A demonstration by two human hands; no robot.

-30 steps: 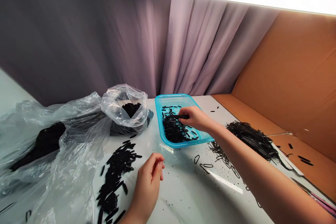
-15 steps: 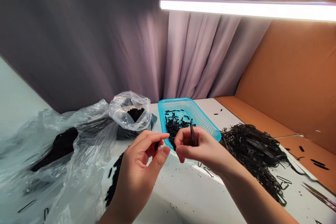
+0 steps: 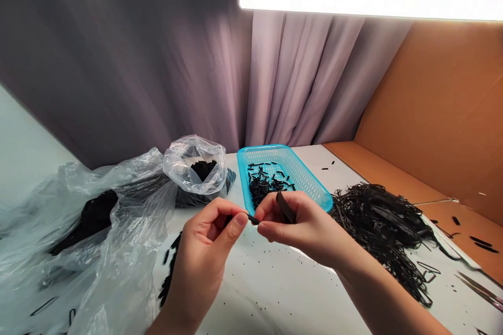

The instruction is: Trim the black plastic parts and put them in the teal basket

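Fingers of the left hand (image 3: 208, 238) and right hand (image 3: 304, 222) nearly meet at centre, each thumb and forefinger pinched with almost no gap on opposite ends of a small black piece (image 3: 253, 218). The right hand also grips a dark, flat, blade-like object (image 3: 285, 208), pointing up; what else the curled left fingers hide, I cannot tell. The step in hand seems to be close two-handed work on this one piece, and the next move likely calls for a steady pinch. From the hands, on the white table (image 3: 267, 277): black strips (image 3: 168, 275) at 8 o'clock, partly hidden; scissors (image 3: 479, 290) near 4; tangled black loops (image 3: 383, 214) at 3; crumpled clear plastic (image 3: 121, 267) at 9. At 12, a blue basket (image 3: 308, 180) holds scattered short black pieces (image 3: 267, 183). At 10, a gaping clear bag (image 3: 176, 178) contains a dark heap (image 3: 204, 169). Beyond hang grey curtains (image 3: 220, 78).
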